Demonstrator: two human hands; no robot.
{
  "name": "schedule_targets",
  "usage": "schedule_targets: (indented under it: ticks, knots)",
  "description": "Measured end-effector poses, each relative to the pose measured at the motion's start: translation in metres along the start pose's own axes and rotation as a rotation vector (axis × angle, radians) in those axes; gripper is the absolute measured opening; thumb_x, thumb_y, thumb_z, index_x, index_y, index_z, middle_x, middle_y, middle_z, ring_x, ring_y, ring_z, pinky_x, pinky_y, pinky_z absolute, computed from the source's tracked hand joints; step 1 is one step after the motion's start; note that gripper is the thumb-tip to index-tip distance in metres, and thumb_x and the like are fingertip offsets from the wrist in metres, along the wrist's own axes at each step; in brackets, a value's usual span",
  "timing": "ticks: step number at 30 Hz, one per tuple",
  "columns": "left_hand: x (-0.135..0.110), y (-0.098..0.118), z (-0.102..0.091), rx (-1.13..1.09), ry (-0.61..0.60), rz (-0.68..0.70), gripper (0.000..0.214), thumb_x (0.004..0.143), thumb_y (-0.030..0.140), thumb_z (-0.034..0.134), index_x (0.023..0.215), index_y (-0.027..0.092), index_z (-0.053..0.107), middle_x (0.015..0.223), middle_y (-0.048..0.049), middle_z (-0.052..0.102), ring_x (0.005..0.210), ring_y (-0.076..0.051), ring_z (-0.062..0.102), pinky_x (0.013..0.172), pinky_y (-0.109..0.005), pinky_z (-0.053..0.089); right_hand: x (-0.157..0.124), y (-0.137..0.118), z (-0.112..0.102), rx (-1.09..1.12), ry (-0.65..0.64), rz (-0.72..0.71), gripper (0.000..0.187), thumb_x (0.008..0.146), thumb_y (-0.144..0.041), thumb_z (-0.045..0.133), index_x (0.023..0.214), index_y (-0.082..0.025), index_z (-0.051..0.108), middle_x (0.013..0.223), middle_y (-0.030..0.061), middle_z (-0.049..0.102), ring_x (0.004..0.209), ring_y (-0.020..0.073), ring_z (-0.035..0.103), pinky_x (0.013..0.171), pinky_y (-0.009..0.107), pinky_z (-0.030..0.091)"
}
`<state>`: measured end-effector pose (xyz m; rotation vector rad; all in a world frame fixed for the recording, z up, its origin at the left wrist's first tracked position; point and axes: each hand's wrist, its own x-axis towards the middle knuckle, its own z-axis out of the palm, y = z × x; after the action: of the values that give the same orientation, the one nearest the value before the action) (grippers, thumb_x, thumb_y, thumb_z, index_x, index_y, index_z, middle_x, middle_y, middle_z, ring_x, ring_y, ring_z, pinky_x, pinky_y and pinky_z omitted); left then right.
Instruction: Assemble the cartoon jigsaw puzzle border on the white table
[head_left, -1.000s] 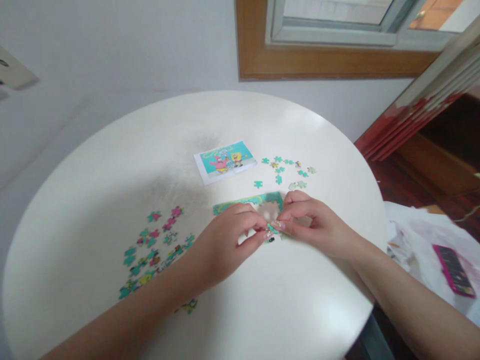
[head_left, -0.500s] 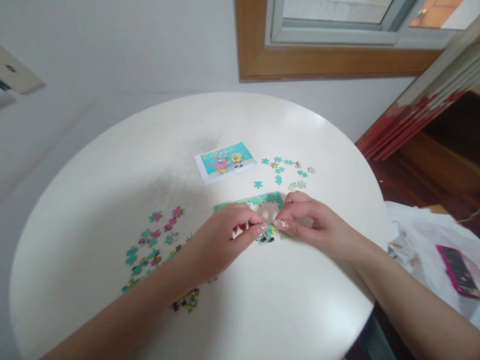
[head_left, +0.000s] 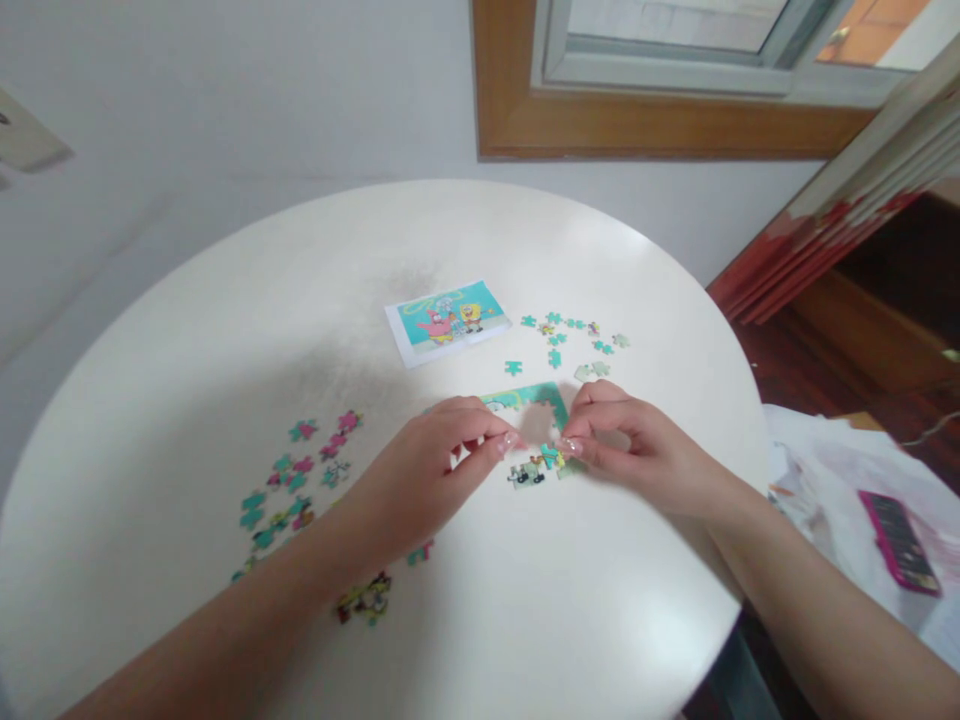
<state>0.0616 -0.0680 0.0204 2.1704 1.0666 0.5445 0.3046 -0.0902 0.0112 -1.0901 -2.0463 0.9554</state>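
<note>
My right hand (head_left: pixel 630 435) pinches a small teal and yellow puzzle piece (head_left: pixel 550 457) between thumb and forefinger. To its left, my left hand (head_left: pixel 450 450) has thumb and forefinger pressed together; I cannot make out anything between the tips. Just beyond both hands lies a partly joined puzzle border (head_left: pixel 555 393), teal along its top and right side, partly covered by my fingers. A few joined pieces (head_left: pixel 527 474) with black shoes on them lie right below the fingertips.
A picture card (head_left: pixel 448 318) with cartoon figures lies behind the hands. Loose teal pieces (head_left: pixel 555 357) are scattered at its right, and many mixed pieces (head_left: pixel 302 465) lie left, partly under my left forearm. Beyond the round white table (head_left: pixel 480 220), a pink phone (head_left: pixel 898 540) rests on white plastic.
My left hand has drawn back a little to the left, away from the teal and yellow piece. The right hand stays at it. The view has shifted slightly.
</note>
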Motion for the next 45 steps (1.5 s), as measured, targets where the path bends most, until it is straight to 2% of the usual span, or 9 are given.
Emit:
schedule_targets:
  ticks: [6, 12, 20, 26, 28, 34, 38, 41, 45]
  knots:
    - [-0.004, -0.011, -0.016, 0.090, 0.050, -0.020, 0.026, 0.096, 0.030, 0.048, 0.090, 0.021, 0.072, 0.087, -0.0009, 0.067, 0.080, -0.016, 0.061, 0.072, -0.027, 0.044, -0.002, 0.004, -0.005, -0.110, 0.018, -0.004, 0.016, 0.092, -0.025, 0.061, 0.082, -0.020, 0.072, 0.084, 0.0045, 0.060, 0.086, 0.0184, 0.056, 0.082, 0.035, 0.044]
    - [-0.007, -0.015, -0.028, 0.136, 0.087, -0.052, 0.026, 0.096, 0.032, 0.048, 0.091, 0.022, 0.071, 0.089, -0.0003, 0.067, 0.076, -0.015, 0.060, 0.067, -0.026, 0.044, -0.002, 0.005, -0.004, -0.174, -0.003, 0.016, 0.017, 0.092, -0.024, 0.060, 0.082, -0.019, 0.072, 0.085, 0.0055, 0.057, 0.087, 0.0186, 0.055, 0.081, 0.035, 0.046]
    - [-0.006, -0.017, -0.024, 0.129, 0.084, -0.017, 0.023, 0.096, 0.029, 0.049, 0.089, 0.022, 0.071, 0.088, -0.0003, 0.067, 0.081, -0.016, 0.061, 0.072, -0.027, 0.045, -0.002, 0.010, -0.003, -0.224, -0.012, -0.012, 0.020, 0.093, -0.028, 0.060, 0.080, -0.020, 0.073, 0.088, 0.0063, 0.058, 0.087, 0.0194, 0.055, 0.081, 0.037, 0.045]
    - [-0.006, -0.007, -0.009, 0.061, 0.059, 0.070, 0.020, 0.095, 0.025, 0.051, 0.098, 0.021, 0.070, 0.090, -0.0010, 0.068, 0.090, -0.017, 0.061, 0.084, -0.030, 0.045, 0.002, 0.002, -0.001, -0.074, -0.012, -0.008, 0.014, 0.092, -0.028, 0.063, 0.083, -0.021, 0.072, 0.086, 0.0033, 0.056, 0.088, 0.0175, 0.055, 0.082, 0.035, 0.044]
    - [-0.007, -0.001, -0.004, 0.015, 0.021, 0.102, 0.017, 0.094, 0.027, 0.054, 0.100, 0.022, 0.070, 0.090, -0.0006, 0.068, 0.089, -0.017, 0.060, 0.082, -0.030, 0.045, 0.006, -0.005, 0.001, -0.049, -0.028, -0.026, 0.013, 0.092, -0.028, 0.064, 0.084, -0.021, 0.072, 0.087, 0.0030, 0.056, 0.089, 0.0170, 0.054, 0.082, 0.034, 0.043]
    - [-0.011, 0.006, -0.003, -0.061, 0.009, 0.091, 0.007, 0.088, 0.022, 0.062, 0.083, 0.021, 0.066, 0.081, 0.0021, 0.066, 0.078, -0.014, 0.059, 0.072, -0.026, 0.043, 0.021, -0.019, 0.009, -0.062, -0.052, -0.098, 0.015, 0.093, -0.027, 0.063, 0.082, -0.021, 0.072, 0.083, 0.0022, 0.056, 0.087, 0.0161, 0.053, 0.081, 0.033, 0.041]
    - [-0.015, 0.003, -0.021, -0.050, -0.004, 0.015, 0.008, 0.087, 0.024, 0.062, 0.082, 0.023, 0.069, 0.077, 0.0039, 0.068, 0.070, -0.012, 0.058, 0.065, -0.024, 0.042, 0.028, -0.020, 0.013, -0.079, -0.048, -0.123, 0.016, 0.093, -0.031, 0.063, 0.083, -0.023, 0.073, 0.082, 0.0024, 0.058, 0.085, 0.0165, 0.054, 0.079, 0.033, 0.042]
    - [-0.021, -0.006, -0.050, 0.045, -0.025, -0.072, 0.013, 0.087, 0.028, 0.059, 0.082, 0.025, 0.071, 0.074, 0.0041, 0.068, 0.066, -0.012, 0.059, 0.062, -0.024, 0.042, 0.031, -0.025, 0.010, -0.059, -0.007, -0.150, 0.016, 0.094, -0.031, 0.060, 0.091, -0.024, 0.074, 0.083, 0.0036, 0.062, 0.085, 0.0171, 0.055, 0.079, 0.034, 0.044]
    - [-0.031, -0.031, -0.094, 0.231, 0.066, -0.206, 0.022, 0.087, 0.040, 0.058, 0.085, 0.025, 0.073, 0.072, 0.0017, 0.067, 0.061, -0.014, 0.057, 0.057, -0.025, 0.041, 0.038, -0.050, 0.000, 0.020, 0.015, -0.178, 0.017, 0.096, -0.031, 0.058, 0.093, -0.025, 0.073, 0.083, 0.0049, 0.065, 0.085, 0.0187, 0.056, 0.079, 0.036, 0.046]
